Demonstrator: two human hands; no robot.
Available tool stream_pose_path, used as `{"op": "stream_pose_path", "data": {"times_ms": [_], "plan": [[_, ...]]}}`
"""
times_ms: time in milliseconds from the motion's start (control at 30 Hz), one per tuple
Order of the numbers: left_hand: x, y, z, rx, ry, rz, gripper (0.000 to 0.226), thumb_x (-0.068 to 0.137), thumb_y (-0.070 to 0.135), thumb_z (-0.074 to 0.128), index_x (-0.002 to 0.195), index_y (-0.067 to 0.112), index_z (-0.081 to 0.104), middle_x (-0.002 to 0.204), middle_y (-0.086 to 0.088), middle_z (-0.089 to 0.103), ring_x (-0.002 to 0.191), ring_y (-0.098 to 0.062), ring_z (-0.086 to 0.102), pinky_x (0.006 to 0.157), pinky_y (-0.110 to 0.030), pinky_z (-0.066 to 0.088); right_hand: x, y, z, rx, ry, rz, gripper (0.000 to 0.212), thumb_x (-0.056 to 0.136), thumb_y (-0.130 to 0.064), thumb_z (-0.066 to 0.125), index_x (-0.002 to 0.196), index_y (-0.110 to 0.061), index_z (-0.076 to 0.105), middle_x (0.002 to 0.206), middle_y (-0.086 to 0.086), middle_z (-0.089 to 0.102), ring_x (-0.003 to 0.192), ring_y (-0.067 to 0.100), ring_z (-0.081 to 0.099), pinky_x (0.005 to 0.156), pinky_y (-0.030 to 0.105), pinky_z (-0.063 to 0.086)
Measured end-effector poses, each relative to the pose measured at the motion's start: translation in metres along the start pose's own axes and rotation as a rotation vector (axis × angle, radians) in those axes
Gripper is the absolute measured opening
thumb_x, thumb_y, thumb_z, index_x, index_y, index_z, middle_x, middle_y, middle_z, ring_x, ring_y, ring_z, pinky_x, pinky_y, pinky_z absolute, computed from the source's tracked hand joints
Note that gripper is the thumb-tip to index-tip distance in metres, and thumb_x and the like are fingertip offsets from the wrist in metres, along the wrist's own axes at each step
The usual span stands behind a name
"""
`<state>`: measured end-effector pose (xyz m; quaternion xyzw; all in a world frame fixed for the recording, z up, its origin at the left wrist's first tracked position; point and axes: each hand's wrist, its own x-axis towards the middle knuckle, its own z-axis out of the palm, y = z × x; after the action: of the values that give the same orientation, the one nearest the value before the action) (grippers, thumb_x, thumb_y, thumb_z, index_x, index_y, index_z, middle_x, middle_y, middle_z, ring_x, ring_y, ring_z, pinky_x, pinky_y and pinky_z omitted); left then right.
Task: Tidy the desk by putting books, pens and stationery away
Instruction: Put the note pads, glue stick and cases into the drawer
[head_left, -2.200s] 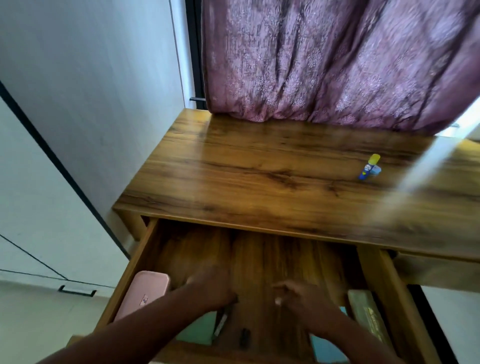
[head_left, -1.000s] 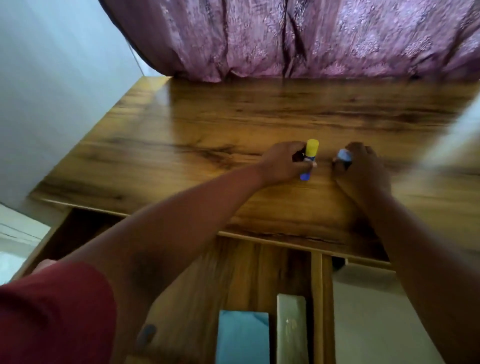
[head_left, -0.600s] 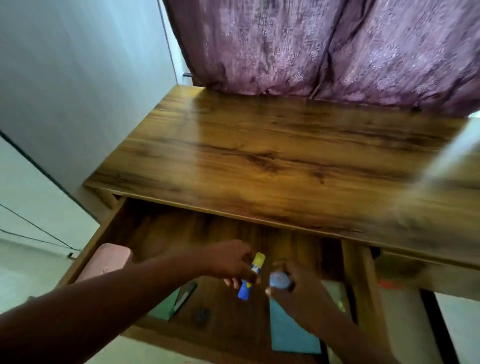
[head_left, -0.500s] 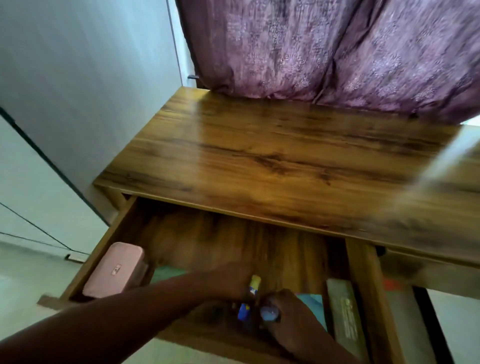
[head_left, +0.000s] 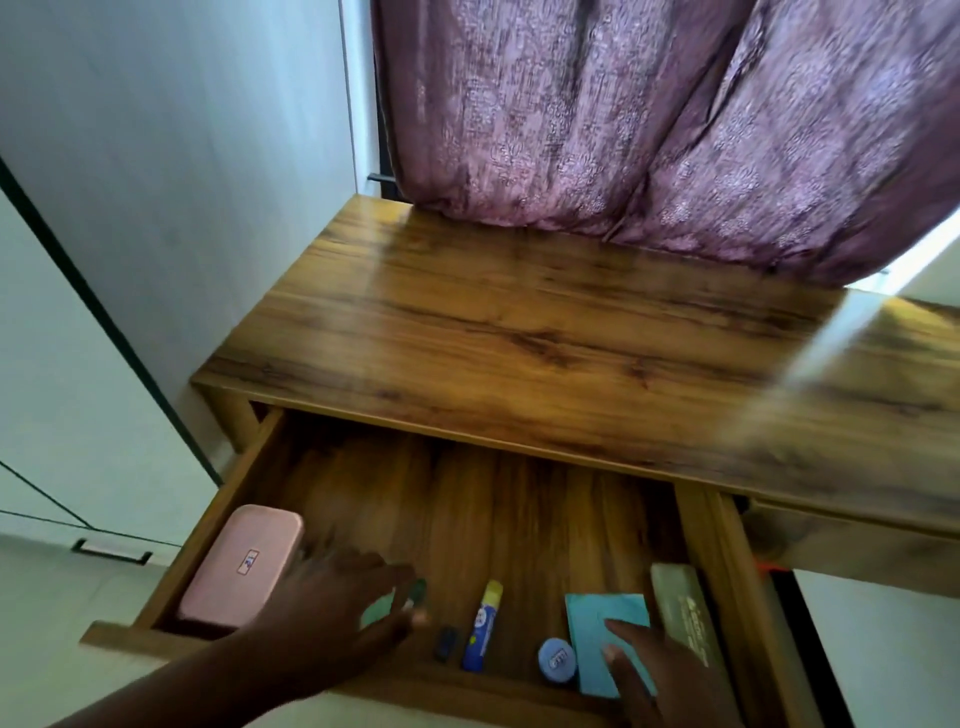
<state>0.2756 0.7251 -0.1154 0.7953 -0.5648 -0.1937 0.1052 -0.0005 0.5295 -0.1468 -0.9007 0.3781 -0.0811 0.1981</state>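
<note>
The drawer (head_left: 218, 512) under the wooden desk top (head_left: 545, 353) stands pulled out. Near its front lie a blue glue stick with a yellow cap (head_left: 483, 631), a small round blue item (head_left: 557, 659) and a small black piece (head_left: 447, 636). My left hand (head_left: 337, 603), blurred, hovers with loose fingers over a green pad (head_left: 376, 613); a dark green thing (head_left: 418, 592) shows at its fingertips. My right hand (head_left: 654, 675) rests with flat fingers on a light blue notebook (head_left: 602, 618).
A pink case (head_left: 239, 564) fills the drawer's left front corner. An olive book (head_left: 680, 608) lies along the drawer's right wall. A purple curtain (head_left: 649, 119) hangs over the desk's back edge. A white wall and cabinet stand at the left.
Both hands carried the glue stick and the round blue item from the desk top down into the drawer and let them go. The left hand has shifted left, the right onto the blue notebook.
</note>
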Motion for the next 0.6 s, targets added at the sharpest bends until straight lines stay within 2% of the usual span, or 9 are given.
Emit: {"op": "stream_pose_path", "data": {"times_ms": [67, 100, 133, 200, 333, 433, 600], "plan": [[-0.02, -0.021, 0.007, 0.169, 0.002, 0.006, 0.08, 0.077, 0.085, 0.024, 0.137, 0.036, 0.044, 0.143, 0.014, 0.044, 0.137, -0.009, 0.028, 0.111, -0.029, 0.017, -0.012, 0.003, 0.01, -0.074, 0.0, -0.001, 0.057, 0.091, -0.063, 0.018, 0.101, -0.033, 0.066, 0.092, -0.008, 0.075, 0.081, 0.013, 0.072, 0.061, 0.022, 0.056], [-0.026, -0.027, 0.013, 0.235, -0.05, -0.026, 0.078, 0.081, 0.083, 0.026, 0.136, 0.032, 0.047, 0.143, 0.005, 0.048, 0.143, -0.016, 0.021, 0.113, -0.03, 0.011, -0.014, 0.004, 0.013, -0.124, -0.034, 0.003, 0.06, 0.091, -0.061, 0.018, 0.104, -0.03, 0.068, 0.099, -0.005, 0.074, 0.09, 0.02, 0.072, 0.066, 0.029, 0.057], [-0.028, -0.029, 0.015, 0.3, -0.012, -0.022, 0.076, 0.083, 0.08, 0.028, 0.135, 0.028, 0.048, 0.144, -0.002, 0.046, 0.146, -0.02, 0.013, 0.114, -0.031, 0.007, -0.013, 0.003, 0.013, -0.172, -0.052, 0.001, 0.063, 0.091, -0.06, 0.017, 0.11, -0.027, 0.068, 0.109, -0.003, 0.072, 0.101, 0.025, 0.068, 0.073, 0.035, 0.057], [-0.025, -0.032, 0.021, 0.337, 0.035, 0.001, 0.079, 0.083, 0.078, 0.032, 0.142, 0.025, 0.041, 0.15, -0.006, 0.035, 0.146, -0.023, 0.007, 0.114, -0.035, 0.006, -0.008, 0.002, 0.008, -0.252, -0.018, -0.019, 0.066, 0.091, -0.058, 0.016, 0.121, -0.022, 0.062, 0.123, 0.0, 0.066, 0.115, 0.03, 0.06, 0.083, 0.041, 0.053], [-0.002, -0.032, 0.017, 0.374, 0.151, 0.017, 0.086, 0.084, 0.077, 0.03, 0.148, 0.021, 0.029, 0.157, -0.011, 0.022, 0.147, -0.029, 0.006, 0.115, -0.044, 0.007, 0.012, -0.002, 0.002, -0.264, -0.011, -0.036, 0.067, 0.092, -0.058, 0.013, 0.13, -0.021, 0.055, 0.135, 0.002, 0.056, 0.129, 0.028, 0.046, 0.097, 0.039, 0.041], [0.021, -0.037, 0.012, 0.4, 0.203, -0.02, 0.088, 0.084, 0.077, 0.027, 0.149, 0.017, 0.027, 0.158, -0.012, 0.017, 0.147, -0.03, 0.007, 0.116, -0.052, 0.008, 0.036, 0.004, 0.006, -0.25, 0.033, -0.068, 0.068, 0.091, -0.062, 0.011, 0.142, -0.026, 0.037, 0.15, 0.002, 0.037, 0.142, 0.024, 0.022, 0.11, 0.04, 0.026], [0.064, -0.041, -0.004, 0.439, 0.235, -0.13, 0.093, 0.082, 0.079, 0.02, 0.149, 0.015, 0.024, 0.159, -0.013, 0.014, 0.147, -0.03, 0.006, 0.117, -0.053, -0.002, 0.083, 0.011, 0.0, -0.289, 0.071, -0.126, 0.076, 0.089, -0.068, 0.019, 0.149, -0.023, 0.018, 0.158, 0.006, 0.008, 0.147, 0.027, -0.001, 0.117, 0.046, 0.012]]}}
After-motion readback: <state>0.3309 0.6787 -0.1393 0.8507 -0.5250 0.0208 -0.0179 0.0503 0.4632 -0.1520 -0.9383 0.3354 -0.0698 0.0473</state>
